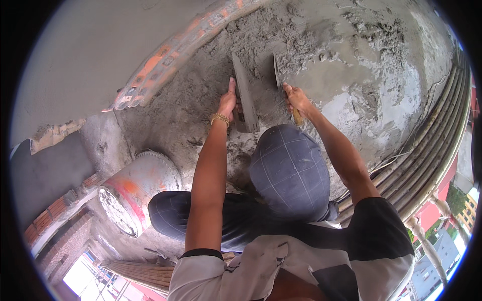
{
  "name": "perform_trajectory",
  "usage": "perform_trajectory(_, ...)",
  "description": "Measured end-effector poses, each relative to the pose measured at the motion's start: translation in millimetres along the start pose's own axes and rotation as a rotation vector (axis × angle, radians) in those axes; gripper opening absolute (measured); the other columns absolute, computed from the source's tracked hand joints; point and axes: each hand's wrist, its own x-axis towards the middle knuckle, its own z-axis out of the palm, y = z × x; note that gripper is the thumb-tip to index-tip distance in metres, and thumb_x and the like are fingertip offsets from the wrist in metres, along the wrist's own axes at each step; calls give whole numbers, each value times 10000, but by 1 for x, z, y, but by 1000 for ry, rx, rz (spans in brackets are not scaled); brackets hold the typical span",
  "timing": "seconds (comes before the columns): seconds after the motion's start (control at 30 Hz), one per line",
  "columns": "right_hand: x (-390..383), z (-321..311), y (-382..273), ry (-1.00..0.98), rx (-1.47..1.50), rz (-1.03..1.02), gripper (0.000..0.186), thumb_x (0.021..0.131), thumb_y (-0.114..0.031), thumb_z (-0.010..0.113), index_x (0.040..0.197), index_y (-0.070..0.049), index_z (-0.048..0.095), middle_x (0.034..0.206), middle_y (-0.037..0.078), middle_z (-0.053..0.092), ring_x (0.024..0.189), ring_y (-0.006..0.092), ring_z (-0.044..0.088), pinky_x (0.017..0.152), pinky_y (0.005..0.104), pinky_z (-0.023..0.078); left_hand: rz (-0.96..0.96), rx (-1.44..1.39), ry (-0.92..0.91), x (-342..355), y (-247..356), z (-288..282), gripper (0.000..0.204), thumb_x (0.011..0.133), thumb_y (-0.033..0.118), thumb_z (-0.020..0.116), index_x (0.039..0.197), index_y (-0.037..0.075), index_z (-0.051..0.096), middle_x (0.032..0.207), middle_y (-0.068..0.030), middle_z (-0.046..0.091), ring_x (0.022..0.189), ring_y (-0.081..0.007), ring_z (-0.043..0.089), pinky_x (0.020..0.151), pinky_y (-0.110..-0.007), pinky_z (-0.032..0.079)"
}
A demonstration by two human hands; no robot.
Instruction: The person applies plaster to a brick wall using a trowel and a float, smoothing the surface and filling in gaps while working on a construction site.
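My left hand [228, 102], with a gold bracelet on the wrist, grips a long grey plastering float [245, 95] held on edge in the wet mortar. My right hand [296, 99] is closed on the wooden handle of a steel trowel [279, 70], whose blade is loaded with grey mortar. Both tools dig into a large heap of wet grey mortar [321, 55] spread on the floor in front of me. My knees in dark checked trousers [288, 170] are bent beneath my arms.
A mortar-caked bucket with red patches [135, 193] lies on its side at the left. A plastered wall [95, 55] with an exposed brick edge [170, 55] rises at upper left. Bamboo poles [432, 150] curve along the right, with rooftops far below.
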Motion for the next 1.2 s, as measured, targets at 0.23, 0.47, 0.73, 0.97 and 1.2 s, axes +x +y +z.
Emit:
perform_trajectory(0.23,-5,5,20,-481,525,272,406,1056,-463,430,905,-106,553,576,-58,362,407,59,340,371,263,317,103,254,-41,-7,6,30,914,852,848,452,953,-38,654,727,-69,548,613,-164,495,627,-351,446)
perform_trajectory(0.47,-41,73,-131,-848,808,-126,360,1049,-424,467,878,-108,487,573,-58,354,383,45,303,330,228,263,222,516,125,-14,-64,-37,1019,882,805,435,1293,-114,590,1343,-348,557,1332,-409,510,1099,-419,382)
perform_trajectory(0.73,-102,85,-428,-117,659,-994,414,1049,-464,475,918,-71,465,622,7,438,435,116,411,411,333,410,302,594,93,-44,-30,10,991,904,779,427,1242,-135,610,1268,-357,597,1261,-459,545,1064,-452,415)
perform_trajectory(0.97,-115,130,-468,318,199,-1064,435,1064,-384,427,905,20,452,668,124,559,480,205,575,392,389,479,293,591,101,-34,-35,-1,992,921,759,425,1217,-171,603,1256,-373,594,1264,-442,550,1064,-447,415)
perform_trajectory(1.2,-81,157,-419,572,-402,-1368,359,1050,-331,479,958,17,493,796,248,655,666,417,669,584,492,551,211,590,58,-45,-26,-9,958,913,777,420,1253,-94,629,1224,-347,626,1190,-428,605,997,-430,462)
